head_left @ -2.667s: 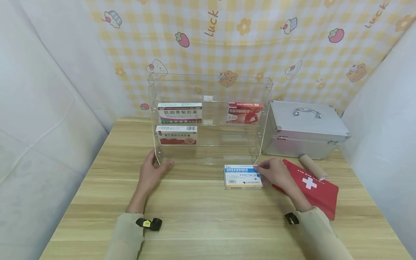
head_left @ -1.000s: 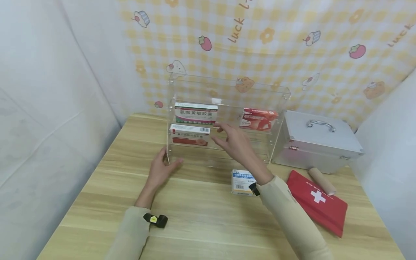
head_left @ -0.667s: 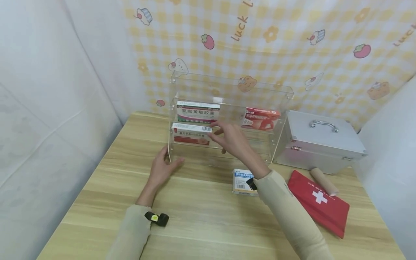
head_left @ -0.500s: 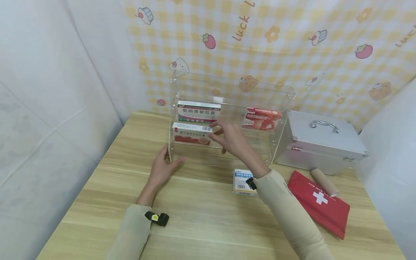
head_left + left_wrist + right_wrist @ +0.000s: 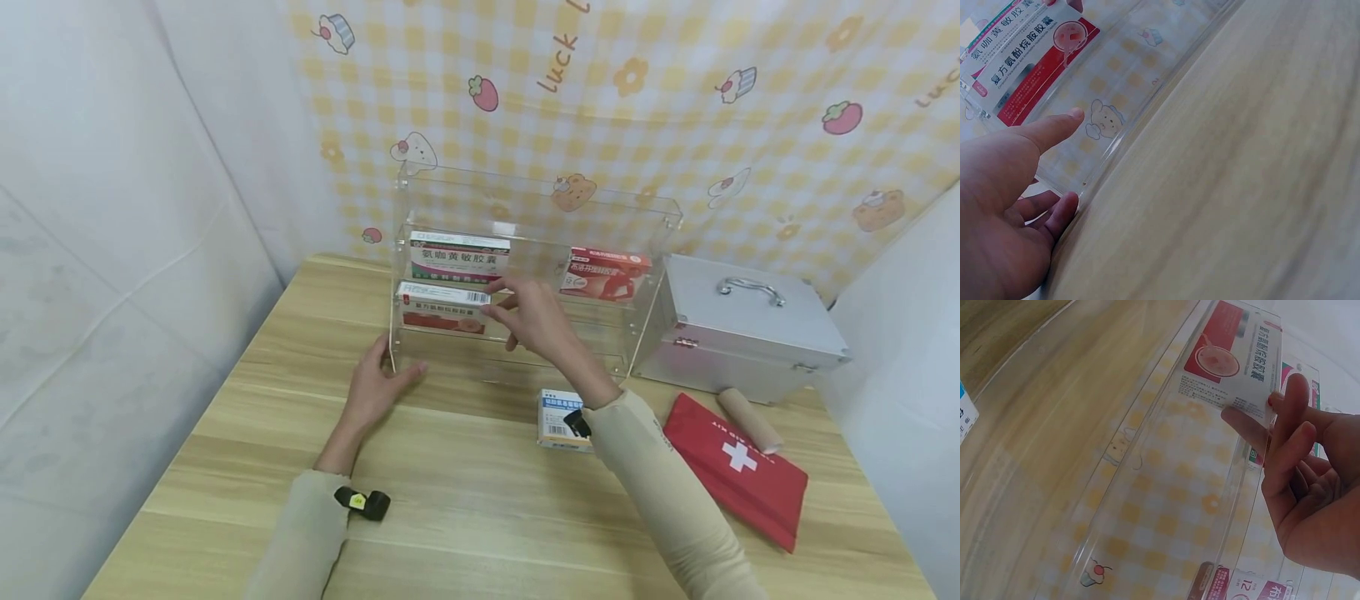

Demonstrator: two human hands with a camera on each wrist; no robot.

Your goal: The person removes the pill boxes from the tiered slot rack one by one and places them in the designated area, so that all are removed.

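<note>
A clear acrylic rack [image 5: 536,365] stands on the table, with medicine boxes on its shelves. My left hand [image 5: 372,385] holds its lower left corner, the fingers bent around the side panel and the thumb stretched out in front. On the lower shelf at the left sits a white and red medicine box [image 5: 442,312]. At this box's right end, the bent thumb and index finger of my right hand [image 5: 536,321] pinch the upper corner; the exact contact is partly hidden. A blue and white medicine box [image 5: 557,417] lies in front of the rack, partly covered by my right wrist.
On the shelf above sit a green and white medicine box [image 5: 459,257] at the left and a red medicine box [image 5: 606,275] at the right. A silver case [image 5: 750,325], a cardboard tube [image 5: 750,421] and a red first aid pouch [image 5: 738,471] are to the right.
My right hand has left the blue and white box, crossed left and up to the white and red box, and closed its fingers at its right end. My left hand stays at the rack.
</note>
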